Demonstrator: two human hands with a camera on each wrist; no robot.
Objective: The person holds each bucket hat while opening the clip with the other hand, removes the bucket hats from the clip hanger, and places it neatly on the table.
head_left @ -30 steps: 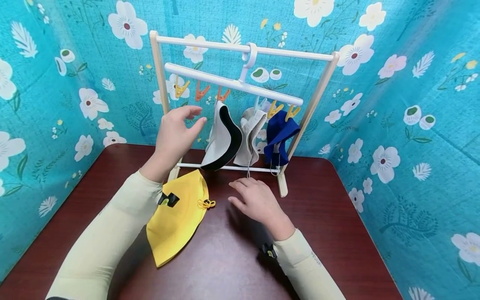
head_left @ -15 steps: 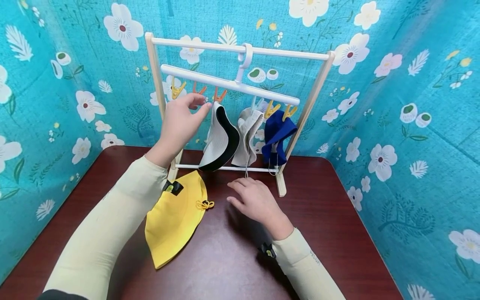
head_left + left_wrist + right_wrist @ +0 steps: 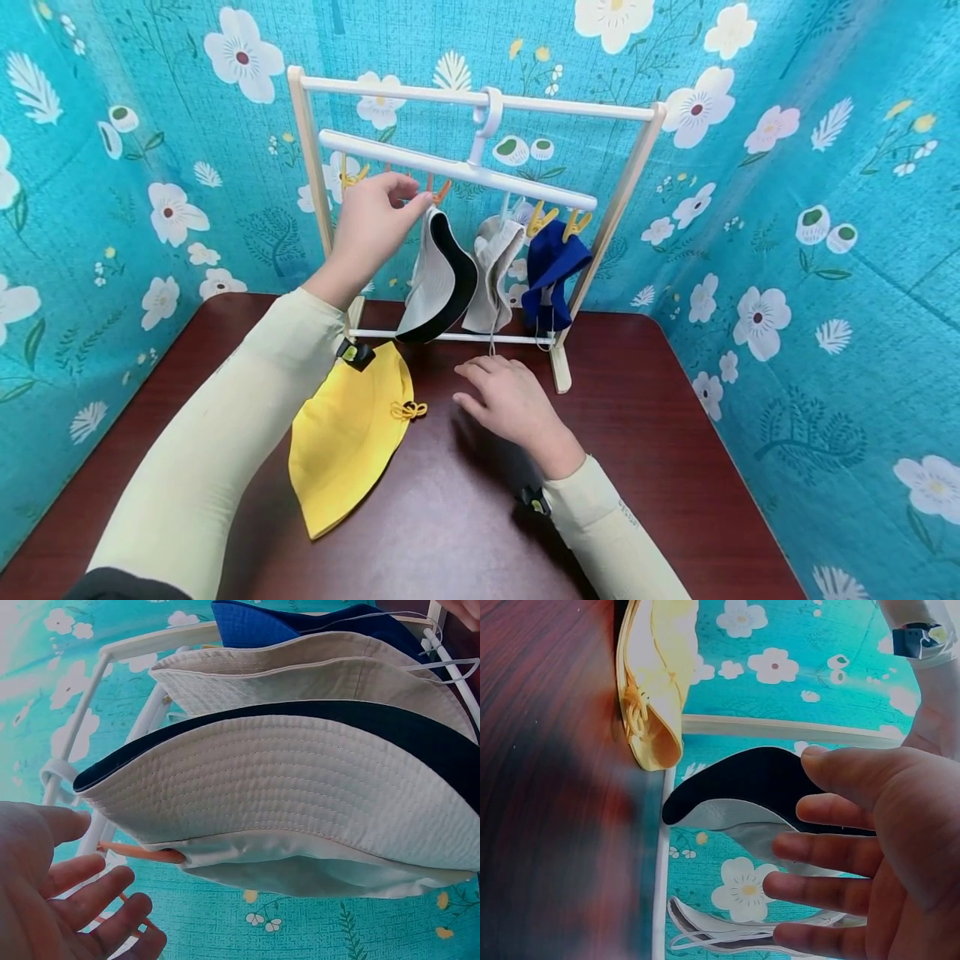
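Observation:
My left hand (image 3: 375,217) is raised beside the orange clip (image 3: 441,192), from which a white bucket hat with a black edge (image 3: 427,279) hangs. In the left wrist view its thumb and bent fingers (image 3: 112,896) are apart, around the end of that clip, gripping nothing that I can see. Low over the table my right hand (image 3: 510,400) stays with loose fingers, holding nothing. A yellow bucket hat (image 3: 348,450) with a yellow cord lies on the table under my left forearm. On the rack also hang a beige hat (image 3: 491,275) and a blue hat (image 3: 553,271), both clipped.
A wooden rack (image 3: 630,200) stands at the back of the dark red table (image 3: 450,517). From its top bar hangs a tilted white hanger (image 3: 420,157) with several clips, including a yellow clip (image 3: 351,177) at its left end. Flowered turquoise cloth (image 3: 787,250) encloses the table.
My left hand has moved up and right, closer to the orange clip above the white hat. The right hand keeps its place. The whole view has shifted slightly.

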